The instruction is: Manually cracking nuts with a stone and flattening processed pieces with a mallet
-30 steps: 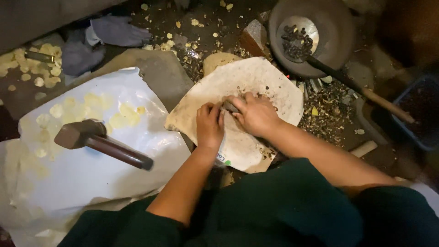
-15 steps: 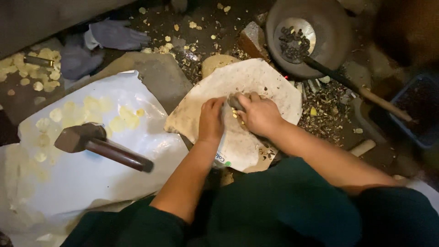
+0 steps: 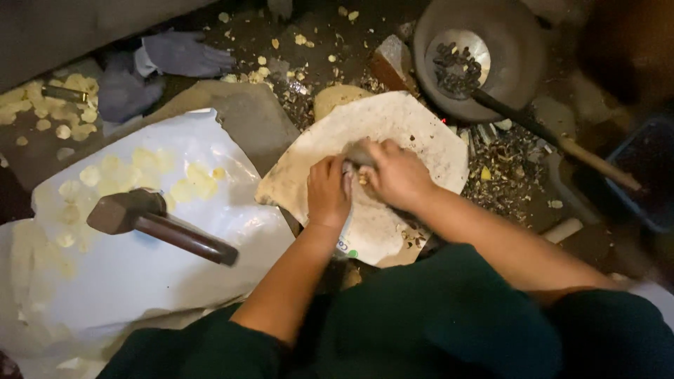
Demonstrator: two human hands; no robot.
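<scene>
Both my hands work close together on a dirty white sheet (image 3: pixel 414 126) spread over a flat stone. My right hand (image 3: pixel 399 177) is closed around a small grey stone-like lump (image 3: pixel 357 153), of which only the end shows. Knuckles up, my left hand (image 3: pixel 328 191) has its fingers curled, and the fingertips hold a small pale piece (image 3: pixel 362 180) down on the sheet right beside the right hand. The undersides of both hands are hidden.
A hammer (image 3: pixel 151 221) lies on a white plastic sack (image 3: pixel 140 281) strewn with pale flakes at the left. A round dark pan (image 3: pixel 505 49) at the back right holds a ladle (image 3: pixel 456 60) of dark bits. Shell litter covers the ground; a blue tub (image 3: pixel 649 175) stands at the right.
Both hands stay pressed together on the sheet, shifting only slightly. The hammer has not moved.
</scene>
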